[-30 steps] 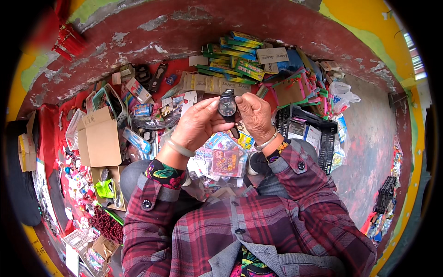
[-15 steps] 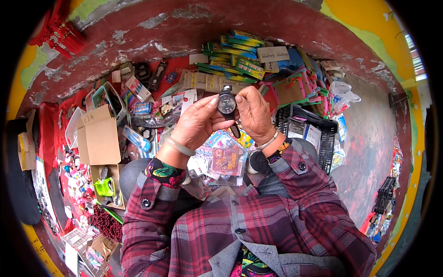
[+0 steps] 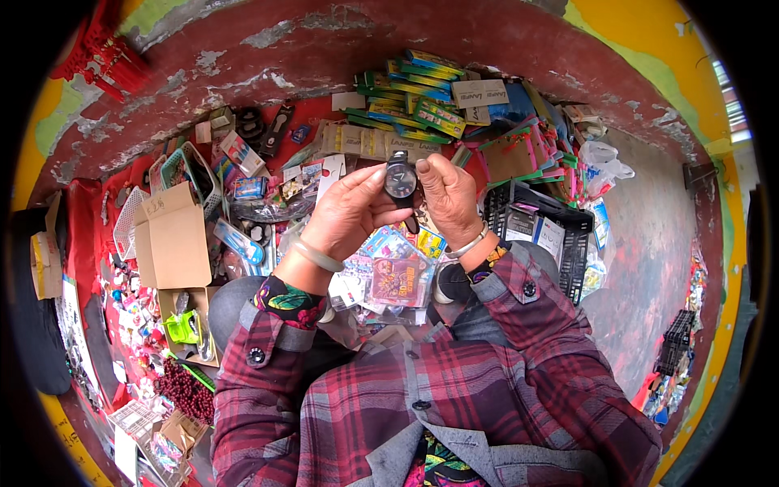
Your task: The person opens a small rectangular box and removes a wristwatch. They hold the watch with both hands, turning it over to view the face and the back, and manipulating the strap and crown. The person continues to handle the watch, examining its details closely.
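Note:
A black wristwatch [image 3: 400, 179] with a dark round dial is held up in front of me, its strap hanging above and below the case. My left hand [image 3: 349, 207] grips it by the left side, thumb and fingers closed on the case. At the watch's right edge my right hand [image 3: 449, 195] is closed, thumb and curled finger pinching at the side of the case. Below the hands lie packaged goods, among them a pink-red square packet [image 3: 398, 282] in clear plastic.
An open cardboard box [image 3: 176, 243] and a green basket [image 3: 180, 169] stand left. Stacked green-yellow boxes [image 3: 422, 89] lie against the red wall [image 3: 324, 49]. A black crate [image 3: 578, 235] is at the right, near a white plastic bag [image 3: 604, 170]. Dark-red beads [image 3: 185, 391] lie lower left.
The watch is turned slightly and its lower strap is more hidden behind the hands. My right hand's fingers have shifted a little at its side.

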Tool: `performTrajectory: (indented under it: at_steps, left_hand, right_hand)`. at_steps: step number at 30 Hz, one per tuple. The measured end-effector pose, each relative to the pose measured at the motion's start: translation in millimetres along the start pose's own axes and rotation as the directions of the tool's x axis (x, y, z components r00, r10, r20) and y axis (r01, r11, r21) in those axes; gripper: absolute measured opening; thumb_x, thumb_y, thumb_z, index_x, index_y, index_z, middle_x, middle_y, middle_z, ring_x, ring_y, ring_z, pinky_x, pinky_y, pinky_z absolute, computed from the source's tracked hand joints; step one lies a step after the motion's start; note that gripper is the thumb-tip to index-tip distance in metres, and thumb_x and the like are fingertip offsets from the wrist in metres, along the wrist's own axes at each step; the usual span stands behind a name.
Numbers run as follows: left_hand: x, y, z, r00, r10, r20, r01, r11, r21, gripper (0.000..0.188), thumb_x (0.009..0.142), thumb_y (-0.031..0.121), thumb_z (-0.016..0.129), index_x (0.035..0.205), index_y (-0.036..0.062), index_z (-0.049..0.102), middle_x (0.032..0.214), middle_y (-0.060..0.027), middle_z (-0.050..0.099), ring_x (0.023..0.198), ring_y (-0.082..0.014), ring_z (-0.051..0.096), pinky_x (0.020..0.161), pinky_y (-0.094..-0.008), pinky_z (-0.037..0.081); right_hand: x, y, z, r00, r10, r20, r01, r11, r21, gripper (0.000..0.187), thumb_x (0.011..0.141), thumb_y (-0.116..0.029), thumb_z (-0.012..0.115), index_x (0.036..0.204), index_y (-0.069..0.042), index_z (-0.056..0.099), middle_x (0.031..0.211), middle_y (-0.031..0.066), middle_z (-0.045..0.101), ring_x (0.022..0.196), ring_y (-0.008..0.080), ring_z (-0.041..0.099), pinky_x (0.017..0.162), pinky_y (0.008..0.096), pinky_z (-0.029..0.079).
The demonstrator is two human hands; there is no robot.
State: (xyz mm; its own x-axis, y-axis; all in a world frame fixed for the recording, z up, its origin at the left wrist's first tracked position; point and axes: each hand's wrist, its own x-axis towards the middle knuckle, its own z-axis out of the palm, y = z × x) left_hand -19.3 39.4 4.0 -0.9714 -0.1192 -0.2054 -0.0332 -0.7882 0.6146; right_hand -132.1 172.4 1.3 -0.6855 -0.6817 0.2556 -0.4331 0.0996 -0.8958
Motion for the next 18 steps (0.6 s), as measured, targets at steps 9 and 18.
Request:
performTrajectory:
  at_steps: [9, 18]
  left_hand:
    - [-0.4, 2.1, -1.9, 0.999, 0.004, 0.034, -0.002, 0.999, -0.046, 0.034, 0.094, 0.02, 0.046, 0.12, -0.0007, 0.047, 0.107, -0.0104, 0.06, 0.096, -0.0241, 0.061, 0.082, -0.0355, 0.053]
    - [-1.4, 2.7, 0.1, 0.998, -0.041, 0.052, 0.042, 0.999, -0.02, 0.033, 0.093, 0.019, 0.047, 0.12, -0.0004, 0.047, 0.106, -0.0101, 0.06, 0.095, -0.0245, 0.062, 0.081, -0.0362, 0.054]
  right_hand:
    - [3.1, -7.2, 2.5, 0.958, -0.285, -0.034, 0.274, 0.945, -0.18, 0.018, 0.089, -0.016, 0.051, 0.079, -0.003, 0.047, 0.075, 0.0133, 0.048, 0.07, 0.0316, 0.048, 0.064, 0.0389, 0.039]
    - [-5.4, -6.8, -0.3, 1.0, -0.011, 0.016, 0.011, 0.999, 0.037, 0.028, 0.091, -0.023, 0.051, 0.073, -0.001, 0.047, 0.063, 0.0129, 0.048, 0.058, 0.0281, 0.05, 0.054, 0.036, 0.04]
